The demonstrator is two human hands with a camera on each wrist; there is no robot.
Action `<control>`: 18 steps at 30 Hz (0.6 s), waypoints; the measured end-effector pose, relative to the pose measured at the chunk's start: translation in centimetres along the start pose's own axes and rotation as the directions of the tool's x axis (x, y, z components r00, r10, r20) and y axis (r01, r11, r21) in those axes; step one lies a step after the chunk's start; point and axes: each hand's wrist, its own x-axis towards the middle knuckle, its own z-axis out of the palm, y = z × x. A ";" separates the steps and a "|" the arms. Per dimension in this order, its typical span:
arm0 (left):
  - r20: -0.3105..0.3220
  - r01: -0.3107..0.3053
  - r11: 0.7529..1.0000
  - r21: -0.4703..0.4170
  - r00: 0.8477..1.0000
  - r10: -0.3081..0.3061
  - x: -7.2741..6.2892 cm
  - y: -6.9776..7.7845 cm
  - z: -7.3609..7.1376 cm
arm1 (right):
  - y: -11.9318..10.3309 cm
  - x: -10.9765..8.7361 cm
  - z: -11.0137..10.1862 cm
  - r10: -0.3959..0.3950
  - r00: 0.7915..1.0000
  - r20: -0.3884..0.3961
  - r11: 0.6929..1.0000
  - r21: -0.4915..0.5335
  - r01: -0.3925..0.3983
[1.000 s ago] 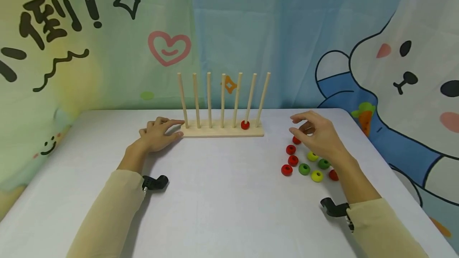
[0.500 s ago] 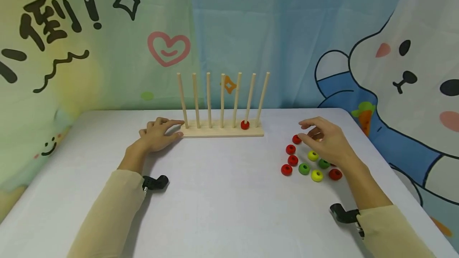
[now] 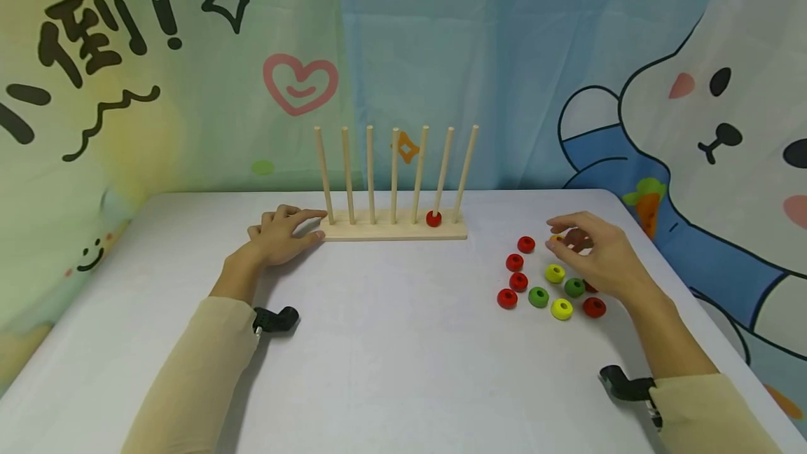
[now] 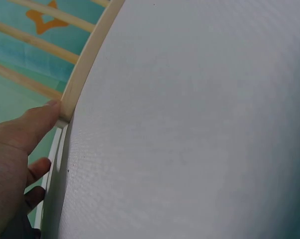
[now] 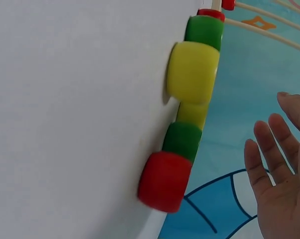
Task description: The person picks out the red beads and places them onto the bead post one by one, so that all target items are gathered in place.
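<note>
A wooden peg rack (image 3: 394, 231) stands at the back, with a row of upright pegs. One red bead (image 3: 433, 218) is threaded low on the second peg from the right. My left hand (image 3: 280, 237) holds the rack's left end between thumb and index finger; the left wrist view has a digit right on the base end (image 4: 67, 99). Above the loose beads at the right hovers my right hand (image 3: 599, 254), fingers relaxed and apart. Its palm is bare in the right wrist view. A yellow bead (image 3: 557, 237) shows partly behind its fingers.
Several red beads (image 3: 518, 281), green beads (image 3: 539, 296) and yellow beads (image 3: 562, 310) lie loose on the white table (image 3: 391, 342), right of the rack. A printed cloth (image 3: 441, 54) hangs behind the table's back edge.
My right hand has moved to the right and slightly toward me over the beads, uncovering the red one at the back. The left hand has stayed at the rack's end.
</note>
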 end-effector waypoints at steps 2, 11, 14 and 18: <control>0.001 0.002 1.000 0.002 1.000 -0.002 0.0 0.0 0.0 | 0.4 -0.2 0.0 -0.015 1.000 0.001 1.000 0.007 0.015; 0.003 0.001 1.000 0.006 1.000 -0.001 0.0 0.1 0.0 | 1.4 -1.1 -0.5 0.010 0.999 0.041 1.000 0.008 -0.010; 0.003 -0.003 1.000 -0.002 1.000 0.003 0.0 0.1 0.0 | 1.8 -1.4 -0.8 0.027 0.998 0.050 1.000 -0.005 -0.027; 0.003 0.002 1.000 -0.002 1.000 -0.002 0.0 0.1 0.0 | 2.2 -1.8 -1.0 0.053 0.996 0.066 0.999 -0.001 -0.053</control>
